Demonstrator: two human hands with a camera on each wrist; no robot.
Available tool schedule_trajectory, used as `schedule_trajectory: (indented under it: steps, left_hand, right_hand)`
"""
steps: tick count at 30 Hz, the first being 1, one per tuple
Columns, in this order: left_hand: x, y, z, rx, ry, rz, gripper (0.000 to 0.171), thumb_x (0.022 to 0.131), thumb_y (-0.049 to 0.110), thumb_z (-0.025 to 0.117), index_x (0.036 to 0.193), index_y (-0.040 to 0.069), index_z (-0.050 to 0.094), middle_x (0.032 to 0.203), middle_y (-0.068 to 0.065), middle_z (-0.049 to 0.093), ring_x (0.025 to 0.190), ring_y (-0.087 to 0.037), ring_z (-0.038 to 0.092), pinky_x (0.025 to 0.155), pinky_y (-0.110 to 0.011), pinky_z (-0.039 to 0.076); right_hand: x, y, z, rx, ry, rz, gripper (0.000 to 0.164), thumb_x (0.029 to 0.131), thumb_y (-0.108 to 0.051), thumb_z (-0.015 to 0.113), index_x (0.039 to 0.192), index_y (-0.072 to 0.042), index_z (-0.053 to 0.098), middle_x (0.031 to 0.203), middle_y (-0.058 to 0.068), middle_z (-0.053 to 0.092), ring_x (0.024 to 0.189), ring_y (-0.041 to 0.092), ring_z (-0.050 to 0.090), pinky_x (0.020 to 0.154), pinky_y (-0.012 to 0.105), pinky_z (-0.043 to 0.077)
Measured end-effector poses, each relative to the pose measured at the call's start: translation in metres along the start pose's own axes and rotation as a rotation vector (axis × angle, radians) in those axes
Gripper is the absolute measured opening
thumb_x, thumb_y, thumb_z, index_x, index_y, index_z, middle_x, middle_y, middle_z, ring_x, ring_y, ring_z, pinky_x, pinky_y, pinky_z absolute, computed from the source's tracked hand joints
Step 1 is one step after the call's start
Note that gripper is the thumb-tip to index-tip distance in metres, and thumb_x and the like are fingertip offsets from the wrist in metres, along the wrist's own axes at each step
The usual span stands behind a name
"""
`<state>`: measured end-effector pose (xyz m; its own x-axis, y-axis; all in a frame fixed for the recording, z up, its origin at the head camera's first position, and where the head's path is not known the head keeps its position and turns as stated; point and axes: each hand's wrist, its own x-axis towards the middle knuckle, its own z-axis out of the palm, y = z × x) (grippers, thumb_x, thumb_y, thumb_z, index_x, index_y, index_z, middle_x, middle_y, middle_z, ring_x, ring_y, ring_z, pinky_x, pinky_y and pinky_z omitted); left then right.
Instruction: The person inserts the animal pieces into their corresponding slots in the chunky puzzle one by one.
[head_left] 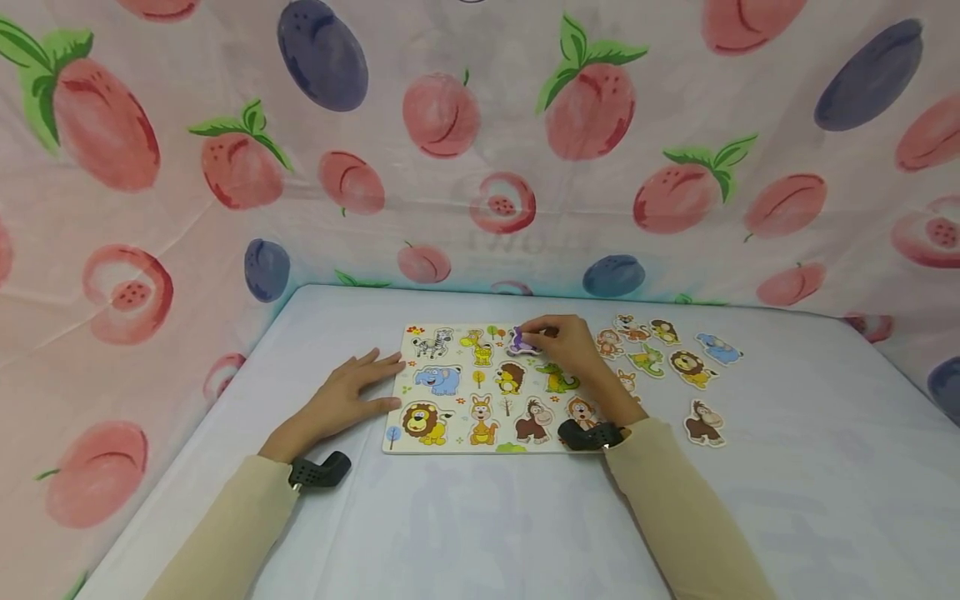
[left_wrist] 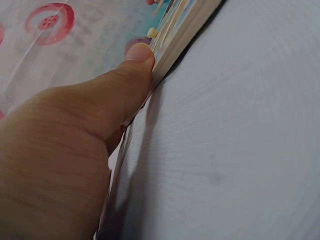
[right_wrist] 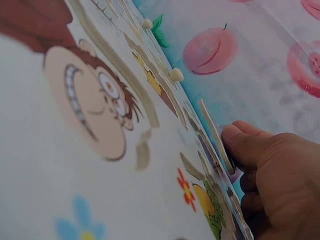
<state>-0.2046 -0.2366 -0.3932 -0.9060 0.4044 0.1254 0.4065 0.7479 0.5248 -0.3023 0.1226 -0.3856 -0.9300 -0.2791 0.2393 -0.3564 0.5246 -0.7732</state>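
Observation:
A wooden animal puzzle board (head_left: 450, 447) lies flat on the table. My right hand (head_left: 572, 343) pinches a purple animal puzzle piece (head_left: 517, 342) over the third spot of the top row; in the right wrist view the piece (right_wrist: 215, 137) is tilted, its lower edge close to the board. The fingers cover part of it. My left hand (head_left: 345, 400) lies spread at the board's left edge, and in the left wrist view its thumb (left_wrist: 132, 70) touches that edge. The zebra (head_left: 432, 343) and giraffe (head_left: 477, 347) are in the top row.
Right of the board lie several loose pieces, among them a lion (head_left: 692, 368), an elephant (head_left: 717, 348), a crocodile (head_left: 647, 360) and, nearer the front, a gorilla (head_left: 705, 423). Small round knobs (right_wrist: 176, 75) stick up from the board. A fruit-print cloth (head_left: 502, 125) hangs behind the table.

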Motion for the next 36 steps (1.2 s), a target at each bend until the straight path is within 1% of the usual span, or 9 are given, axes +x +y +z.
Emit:
schedule_trajectory:
  steps: [8, 15, 19, 22, 25, 29, 36]
  left_hand:
    - [0.000, 0.000, 0.000, 0.005, 0.005, 0.009, 0.064, 0.087, 0.044, 0.066, 0.142, 0.015, 0.048, 0.151, -0.002, 0.037, 0.143, -0.033, 0.017, 0.114, -0.053, 0.007]
    - [0.000, 0.002, -0.002, 0.000, 0.002, -0.002, 0.063, 0.087, 0.043, 0.066, 0.142, 0.015, 0.049, 0.151, -0.003, 0.036, 0.143, -0.034, 0.016, 0.114, -0.054, 0.007]
    - [0.000, 0.003, -0.002, -0.002, 0.002, 0.001, 0.063, 0.087, 0.042, 0.067, 0.141, 0.014, 0.050, 0.150, -0.003, 0.037, 0.143, -0.034, 0.017, 0.114, -0.054, 0.007]
    - [0.000, 0.003, -0.001, -0.004, 0.000, 0.004, 0.063, 0.087, 0.042, 0.067, 0.141, 0.014, 0.049, 0.150, -0.004, 0.037, 0.142, -0.035, 0.017, 0.114, -0.055, 0.007]
    - [0.000, 0.003, -0.001, -0.006, 0.001, 0.006, 0.063, 0.087, 0.041, 0.068, 0.141, 0.014, 0.050, 0.150, -0.003, 0.037, 0.142, -0.035, 0.017, 0.114, -0.055, 0.007]
    - [0.000, 0.003, 0.000, -0.006, 0.003, 0.007, 0.063, 0.087, 0.041, 0.068, 0.141, 0.014, 0.050, 0.150, -0.003, 0.038, 0.142, -0.034, 0.017, 0.114, -0.055, 0.007]
    - [0.001, 0.001, 0.000, 0.002, 0.001, 0.003, 0.062, 0.088, 0.042, 0.067, 0.141, 0.014, 0.050, 0.150, -0.003, 0.037, 0.143, -0.035, 0.017, 0.114, -0.055, 0.007]
  right_hand:
    - [0.000, 0.003, 0.003, -0.020, 0.008, 0.015, 0.016, 0.089, -0.022, 0.069, 0.102, -0.016, 0.076, 0.091, 0.000, 0.069, 0.074, 0.018, 0.057, 0.062, 0.030, 0.044]
    - [0.000, 0.003, 0.005, -0.057, 0.024, -0.034, 0.015, 0.089, -0.024, 0.070, 0.101, -0.016, 0.076, 0.082, 0.000, 0.068, 0.063, 0.021, 0.047, 0.055, 0.031, 0.037]
    - [0.000, 0.002, 0.007, -0.061, 0.032, -0.027, 0.014, 0.088, -0.023, 0.070, 0.099, -0.017, 0.077, 0.077, -0.001, 0.066, 0.060, 0.022, 0.044, 0.053, 0.031, 0.034]
    - [0.001, 0.003, 0.009, -0.074, 0.038, -0.008, 0.013, 0.088, -0.024, 0.070, 0.098, -0.017, 0.077, 0.076, -0.001, 0.066, 0.060, 0.022, 0.044, 0.053, 0.031, 0.034]
    - [0.001, 0.004, 0.010, -0.078, 0.043, -0.001, 0.013, 0.088, -0.023, 0.070, 0.097, -0.016, 0.077, 0.078, -0.001, 0.066, 0.062, 0.021, 0.045, 0.055, 0.031, 0.035]
    - [0.002, 0.003, 0.011, -0.079, 0.050, -0.008, 0.013, 0.088, -0.021, 0.071, 0.098, -0.015, 0.077, 0.080, 0.000, 0.067, 0.063, 0.022, 0.047, 0.055, 0.032, 0.037]
    - [0.003, 0.004, 0.013, -0.086, 0.061, -0.004, 0.013, 0.088, -0.021, 0.070, 0.098, -0.015, 0.077, 0.079, 0.000, 0.067, 0.065, 0.021, 0.049, 0.056, 0.032, 0.038]
